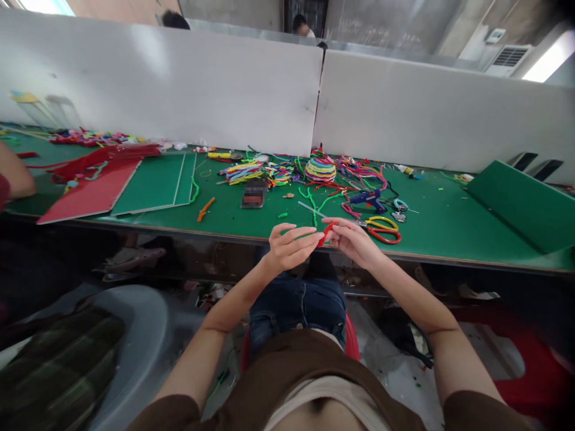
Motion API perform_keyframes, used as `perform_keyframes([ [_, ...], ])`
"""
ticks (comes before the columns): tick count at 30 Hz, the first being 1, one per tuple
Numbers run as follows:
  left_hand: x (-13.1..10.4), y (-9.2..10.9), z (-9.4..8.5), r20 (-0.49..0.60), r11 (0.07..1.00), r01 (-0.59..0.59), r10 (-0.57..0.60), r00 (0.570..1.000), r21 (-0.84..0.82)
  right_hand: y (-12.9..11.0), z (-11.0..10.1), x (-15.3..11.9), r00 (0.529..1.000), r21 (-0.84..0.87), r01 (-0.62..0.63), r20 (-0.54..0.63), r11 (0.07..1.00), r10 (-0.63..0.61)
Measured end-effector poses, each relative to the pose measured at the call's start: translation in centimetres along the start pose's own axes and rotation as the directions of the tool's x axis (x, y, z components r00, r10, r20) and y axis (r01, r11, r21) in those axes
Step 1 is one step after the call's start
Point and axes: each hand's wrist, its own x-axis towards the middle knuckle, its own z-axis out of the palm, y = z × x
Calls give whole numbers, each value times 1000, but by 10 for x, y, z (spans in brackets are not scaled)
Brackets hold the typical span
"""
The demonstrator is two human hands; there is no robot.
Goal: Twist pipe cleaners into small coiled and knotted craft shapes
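Observation:
Over the front edge of the table, my left hand (291,244) and my right hand (353,239) meet at a short, bent red pipe cleaner (325,234). My left fingertips pinch its lower left end, while my right thumb and fingers grip its upper right end. Just beyond my hands lies a branching green pipe cleaner (314,206). Scissors with yellow and red handles (384,230) rest right of my right hand, their blades partly hidden by it. Behind them are a blue glue gun (369,200) and small pliers (399,205).
Bundled pipe cleaners (245,172) and a striped, rounded coil (320,170) line the back near the white partition (202,90). A dark box (254,194) and an orange twisted piece (205,209) lie left of centre. Green panels (523,203) stand at right. Another person's arm (15,173) is at far left.

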Motion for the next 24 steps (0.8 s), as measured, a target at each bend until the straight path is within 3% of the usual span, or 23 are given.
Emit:
perform_keyframes([
  [3, -7, -4, 0, 26, 995, -49, 47, 999, 88, -1, -2, 3, 983, 139, -185, 15, 973, 185],
  [5, -10, -4, 0, 27, 987, -72, 69, 997, 141, 0, -4, 3, 978, 151, -204, -3, 967, 207],
  [8, -8, -1, 2, -5, 989, 2, -1, 1000, 146, 3, -6, 2, 994, 72, -95, -40, 993, 99],
  [11, -3, 4, 5, -73, 973, 217, -211, 975, 78, 7, -3, -2, 991, -106, 115, -61, 988, -122],
  [14, 3, 10, 4, -88, 901, 423, -431, 898, -101, 6, 0, -7, 932, -346, 343, 6, 873, -363],
  [16, 6, 12, 0, -28, 776, 558, -591, 807, -292, 0, -1, -9, 874, -486, 470, 144, 737, -463],
  [18, 7, 14, -4, 129, 549, 675, -721, 680, -492, -7, -4, -10, 807, -570, 584, 332, 578, -488],
  [20, 8, 14, -7, 336, 284, 740, -754, 565, -610, -13, -10, -8, 734, -594, 678, 517, 434, -440],
  [21, 9, 14, -8, 414, 187, 754, -741, 529, -630, -15, -13, -6, 704, -596, 709, 582, 376, -406],
  [23, 10, 13, -8, 453, 138, 758, -728, 514, -637, -16, -18, -4, 668, -603, 743, 644, 291, -372],
  [24, 10, 13, -9, 408, 198, 751, -738, 537, -630, -15, -19, -3, 662, -609, 747, 644, 268, -382],
])
